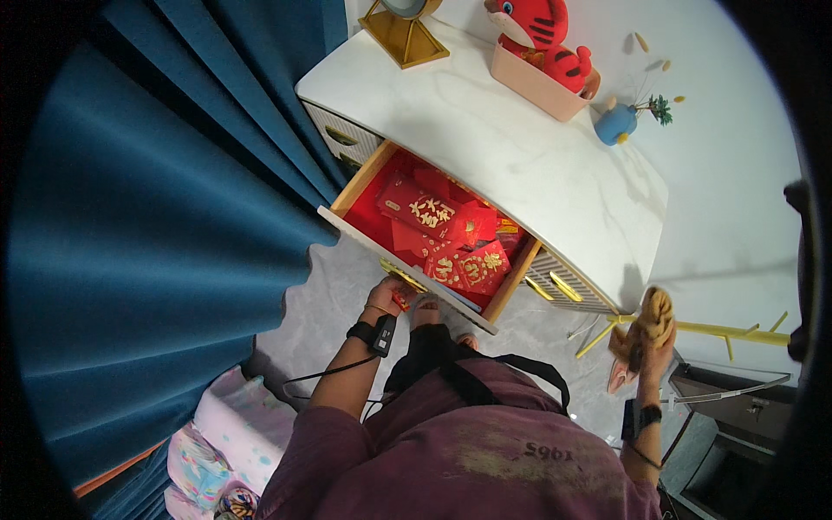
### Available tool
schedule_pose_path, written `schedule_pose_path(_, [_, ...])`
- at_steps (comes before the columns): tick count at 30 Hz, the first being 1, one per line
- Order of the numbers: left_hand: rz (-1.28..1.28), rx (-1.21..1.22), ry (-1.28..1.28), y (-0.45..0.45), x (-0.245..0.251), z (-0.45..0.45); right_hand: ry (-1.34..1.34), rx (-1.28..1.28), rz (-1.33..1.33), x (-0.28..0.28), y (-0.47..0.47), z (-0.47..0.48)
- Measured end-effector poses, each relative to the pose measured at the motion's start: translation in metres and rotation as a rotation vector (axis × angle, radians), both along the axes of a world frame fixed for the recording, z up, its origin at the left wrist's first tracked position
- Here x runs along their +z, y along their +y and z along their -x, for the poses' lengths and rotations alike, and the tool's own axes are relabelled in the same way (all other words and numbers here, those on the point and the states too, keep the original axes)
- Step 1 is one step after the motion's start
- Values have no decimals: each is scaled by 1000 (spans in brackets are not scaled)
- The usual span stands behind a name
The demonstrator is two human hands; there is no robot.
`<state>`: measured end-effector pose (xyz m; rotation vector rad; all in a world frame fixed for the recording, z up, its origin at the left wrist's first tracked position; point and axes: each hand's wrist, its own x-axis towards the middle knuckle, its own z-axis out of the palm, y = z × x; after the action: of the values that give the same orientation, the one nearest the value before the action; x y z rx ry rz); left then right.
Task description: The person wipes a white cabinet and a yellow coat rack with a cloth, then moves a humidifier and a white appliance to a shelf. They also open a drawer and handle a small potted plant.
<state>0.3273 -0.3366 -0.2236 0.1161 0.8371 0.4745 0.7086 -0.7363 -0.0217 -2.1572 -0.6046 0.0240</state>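
An open dresser drawer [351, 225] juts out below the white marbled top, holding many red envelopes [426, 209] with gold print. At the gold handle [404, 275] on its front is my left hand [389, 296], which has a small red item [400, 300] in it; whether its fingers also grip the handle is hard to tell. Out to the right, away from the drawer, my right hand [658, 351] holds a bunched brown cloth [653, 318]. A long light-blue item [458, 298] lies inside along the drawer's front.
On the dresser top [455, 130] stand a gold-framed stand [406, 42], a pink bin [539, 84] with a red plush tiger [536, 26], and a blue vase [615, 123]. Blue curtains [162, 260] hang left. A yellow rack [715, 330] and dark furniture [734, 403] are at right.
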Motion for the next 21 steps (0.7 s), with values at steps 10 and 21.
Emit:
schedule_pose_path(10, [40, -90, -580, 1, -48, 18, -112, 17, 254, -19, 129, -70])
schedule_pose_path(21, [-275, -546, 441, 36, 90, 42, -69, 40, 669, -66, 136, -85])
